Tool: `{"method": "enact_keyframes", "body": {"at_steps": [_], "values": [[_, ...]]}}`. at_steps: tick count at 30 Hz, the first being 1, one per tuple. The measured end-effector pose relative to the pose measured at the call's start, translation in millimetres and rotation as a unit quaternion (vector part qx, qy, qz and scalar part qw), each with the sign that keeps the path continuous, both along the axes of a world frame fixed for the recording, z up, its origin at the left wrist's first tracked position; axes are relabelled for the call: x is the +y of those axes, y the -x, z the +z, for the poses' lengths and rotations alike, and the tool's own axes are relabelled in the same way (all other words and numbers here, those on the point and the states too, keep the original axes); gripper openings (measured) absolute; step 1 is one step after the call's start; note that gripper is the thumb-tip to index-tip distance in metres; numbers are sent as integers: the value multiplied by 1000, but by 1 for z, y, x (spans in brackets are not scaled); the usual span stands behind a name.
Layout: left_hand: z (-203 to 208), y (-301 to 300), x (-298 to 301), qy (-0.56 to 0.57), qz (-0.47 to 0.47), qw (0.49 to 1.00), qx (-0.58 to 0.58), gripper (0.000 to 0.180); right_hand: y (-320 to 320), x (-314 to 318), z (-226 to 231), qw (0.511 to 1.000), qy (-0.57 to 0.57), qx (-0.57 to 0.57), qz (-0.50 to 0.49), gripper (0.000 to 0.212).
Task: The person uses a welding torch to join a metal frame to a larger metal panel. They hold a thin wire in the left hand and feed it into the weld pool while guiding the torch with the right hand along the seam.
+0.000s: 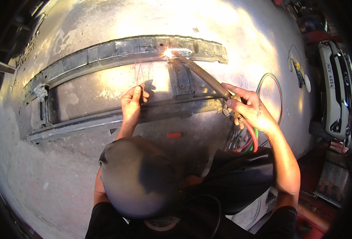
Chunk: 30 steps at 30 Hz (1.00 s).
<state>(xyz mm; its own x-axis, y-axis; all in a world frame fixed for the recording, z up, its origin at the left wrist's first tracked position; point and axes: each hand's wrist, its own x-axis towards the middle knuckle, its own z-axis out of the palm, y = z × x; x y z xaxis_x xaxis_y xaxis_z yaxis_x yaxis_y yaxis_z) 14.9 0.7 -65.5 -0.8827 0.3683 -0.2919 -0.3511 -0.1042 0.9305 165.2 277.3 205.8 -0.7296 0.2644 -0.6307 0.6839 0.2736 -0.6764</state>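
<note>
My right hand (247, 107) is closed around the brass valve end of one gas torch (201, 73), fingers wrapped tight on it. The torch's long tube runs up and left from my grip to its tip, where one bright flame spot (168, 52) burns against the far rail of the metal frame (116, 53).

My left hand (133, 101) pinches a thin filler rod (139, 73) between thumb and fingers; the wire is so fine that I cannot tell whether it is one strand or two. It rises from my fingers toward the far rail, ending just left of the flame.

The frame lies flat on the concrete floor (44, 167): two long rails, one far and one near, joined by two cross pieces, one at the left end and one in the middle (180, 77). My left hand hangs over the near rail (104, 119), my right just past that rail's right end.

Two hoses, one red (252, 137) and one green (277, 85), trail from the torch to the right and loop on the floor there. Bare floor lies left of the frame and near me. One small red object (174, 135) lies on the floor near the near rail. One white car (335, 93) stands at the far right.
</note>
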Motion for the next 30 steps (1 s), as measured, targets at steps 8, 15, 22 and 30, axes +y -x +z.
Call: {"method": "enact_keyframes", "body": {"at_steps": [8, 15, 22, 30], "values": [[-2, 1, 0, -9, 1, 1000, -6, 35, 0, -2, 1, 1000, -2, 0, 3, 61], [-2, 2, 0, -12, -1, 1000, -13, 35, 1, -2, 0, 1000, 0, -9, 2, 60], [10, -6, -4, -37, 16, 997, -69, 36, 5, -6, 5, 1000, -9, -18, 12, 63], [17, -15, -16, -195, 35, 957, -211, 37, -5, -28, 18, 999, -53, -12, 6, 79]]}}
